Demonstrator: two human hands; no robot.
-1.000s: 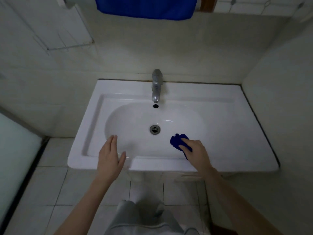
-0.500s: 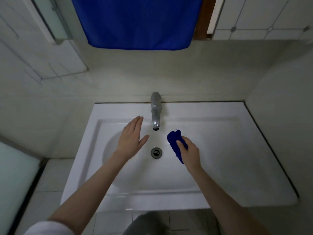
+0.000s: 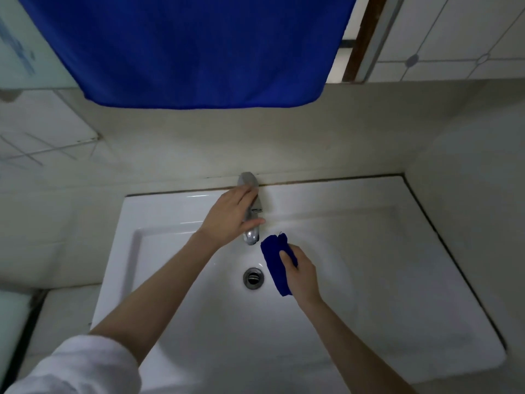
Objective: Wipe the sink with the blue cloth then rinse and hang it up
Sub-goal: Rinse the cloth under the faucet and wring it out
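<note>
Left hand (image 3: pixel 231 216) is wrapped over the tap (image 3: pixel 250 220), fingers across its top. Right hand (image 3: pixel 299 275) grips the bunched blue cloth (image 3: pixel 274 260) over the sink (image 3: pixel 170 220) bowl, just right of the spout and above the drain (image 3: pixel 253 277). A big blue towel (image 3: pixel 196 49) hangs above.

Dim, soft light; faint glare on the sink (image 3: pixel 176 220); edges bend, slightly blurred

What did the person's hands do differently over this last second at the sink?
The left hand moved from the sink's near rim up to the tap and now rests on it. The right hand carried the blue cloth from the near side of the basin to beside the spout. The cloth stayed gripped; no water shows.
</note>
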